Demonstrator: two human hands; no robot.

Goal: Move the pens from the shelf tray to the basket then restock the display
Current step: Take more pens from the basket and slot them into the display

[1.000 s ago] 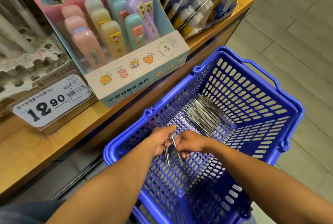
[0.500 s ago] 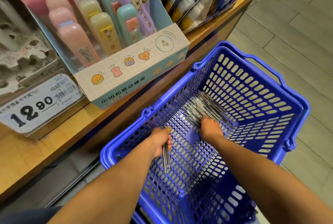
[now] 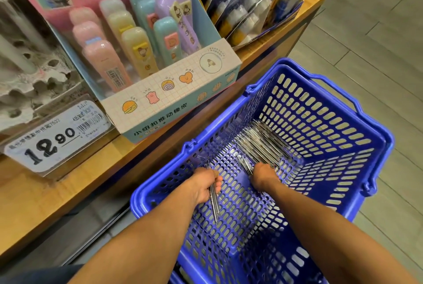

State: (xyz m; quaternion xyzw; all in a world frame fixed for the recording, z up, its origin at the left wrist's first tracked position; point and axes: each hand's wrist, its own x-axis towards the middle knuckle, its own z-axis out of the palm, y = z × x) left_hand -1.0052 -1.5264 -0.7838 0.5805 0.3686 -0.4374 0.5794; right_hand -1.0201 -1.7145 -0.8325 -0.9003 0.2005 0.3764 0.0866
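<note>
A blue plastic basket (image 3: 375,137) stands on the floor beside the shelf. A pile of clear pens (image 3: 261,144) lies in its far left corner. My left hand (image 3: 203,186) is inside the basket and grips a few pens (image 3: 214,201), their tips pointing down toward me. My right hand (image 3: 263,176) reaches to the near end of the pile, its fingers curled around a pen (image 3: 243,164). The grey shelf tray (image 3: 34,77) with round holes sits at the far left.
A wooden shelf (image 3: 68,192) runs along the left. On it stand a price tag reading 12.90 (image 3: 55,137), a pastel eraser display box (image 3: 164,103) and carded packs (image 3: 256,4). Grey floor tiles (image 3: 377,43) lie to the right.
My right hand let go of the pens held by my left hand, reached forward to the pile and now takes hold of a pen there. My left hand kept its pens.
</note>
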